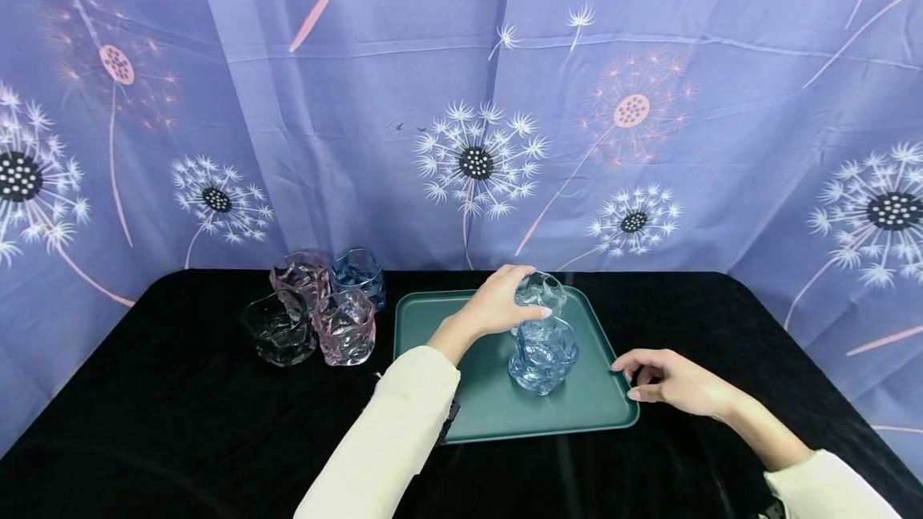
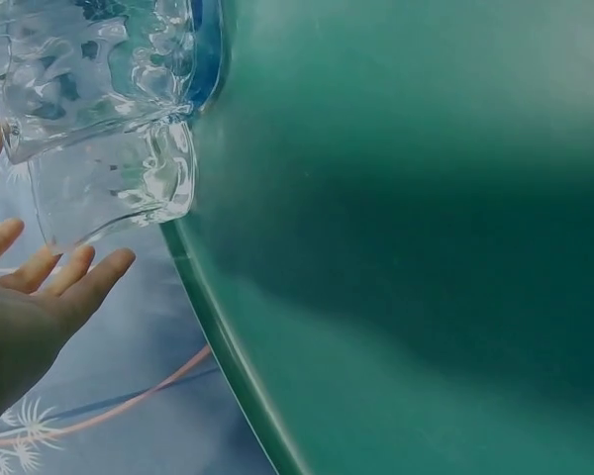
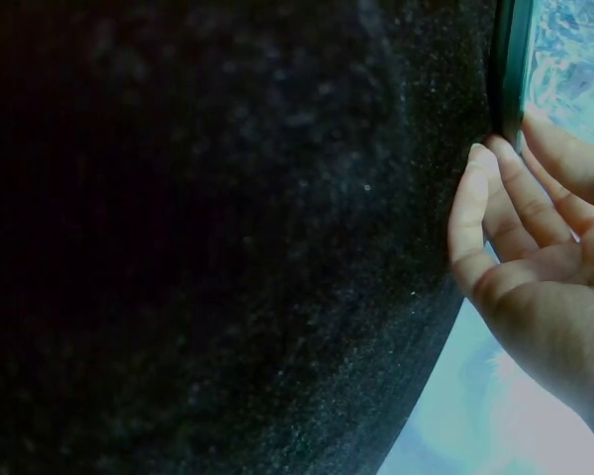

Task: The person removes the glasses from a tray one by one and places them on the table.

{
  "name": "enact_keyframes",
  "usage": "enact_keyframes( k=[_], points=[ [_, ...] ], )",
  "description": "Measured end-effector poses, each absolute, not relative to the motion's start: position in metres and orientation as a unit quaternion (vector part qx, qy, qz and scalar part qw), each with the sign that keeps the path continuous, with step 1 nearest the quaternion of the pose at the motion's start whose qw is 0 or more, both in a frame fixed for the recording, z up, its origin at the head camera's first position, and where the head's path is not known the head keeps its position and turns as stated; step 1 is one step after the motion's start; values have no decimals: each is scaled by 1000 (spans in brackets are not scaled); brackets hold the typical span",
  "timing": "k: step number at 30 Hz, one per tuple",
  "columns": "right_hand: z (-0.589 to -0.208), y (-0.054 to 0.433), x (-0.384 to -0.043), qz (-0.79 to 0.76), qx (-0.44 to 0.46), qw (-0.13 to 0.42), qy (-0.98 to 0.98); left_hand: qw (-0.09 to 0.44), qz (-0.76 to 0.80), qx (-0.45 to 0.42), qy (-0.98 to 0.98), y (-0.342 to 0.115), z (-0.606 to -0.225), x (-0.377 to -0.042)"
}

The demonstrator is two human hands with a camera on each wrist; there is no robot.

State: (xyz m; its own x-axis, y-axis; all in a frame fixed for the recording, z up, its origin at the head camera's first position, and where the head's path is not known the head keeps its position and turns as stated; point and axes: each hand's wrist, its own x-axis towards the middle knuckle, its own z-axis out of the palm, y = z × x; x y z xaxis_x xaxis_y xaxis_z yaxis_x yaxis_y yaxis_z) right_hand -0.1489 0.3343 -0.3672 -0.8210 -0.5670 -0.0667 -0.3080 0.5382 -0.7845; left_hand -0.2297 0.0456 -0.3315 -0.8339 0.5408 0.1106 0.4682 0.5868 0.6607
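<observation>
Judging from afar, I'm reading this as setting down the clear glass (image 1: 546,292); it's standing at the tray's (image 1: 497,416) one o'clock, mouth and long axis pointing upward; the left hand (image 1: 497,303) is lying spread about it; the right hand (image 1: 667,381) is bending at the three-o'clock rim, pinching or not I can't tell; releasing probably calls for clearing the blue glass (image 1: 542,359).

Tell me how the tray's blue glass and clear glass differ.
The blue glass is tinted; the clear glass looks colourless. On the tray, the blue glass stands in front, the clear glass behind it. The left hand partly hides the clear glass; the blue glass shows almost whole. Both look wavy.
</observation>
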Motion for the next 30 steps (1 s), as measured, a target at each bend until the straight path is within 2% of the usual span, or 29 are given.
enact_keyframes(
  k=[30],
  points=[
    [-366, 333, -150, -418, -242, 172, 858, 37, 336, 260, 904, 65, -334, -235]
  ],
)
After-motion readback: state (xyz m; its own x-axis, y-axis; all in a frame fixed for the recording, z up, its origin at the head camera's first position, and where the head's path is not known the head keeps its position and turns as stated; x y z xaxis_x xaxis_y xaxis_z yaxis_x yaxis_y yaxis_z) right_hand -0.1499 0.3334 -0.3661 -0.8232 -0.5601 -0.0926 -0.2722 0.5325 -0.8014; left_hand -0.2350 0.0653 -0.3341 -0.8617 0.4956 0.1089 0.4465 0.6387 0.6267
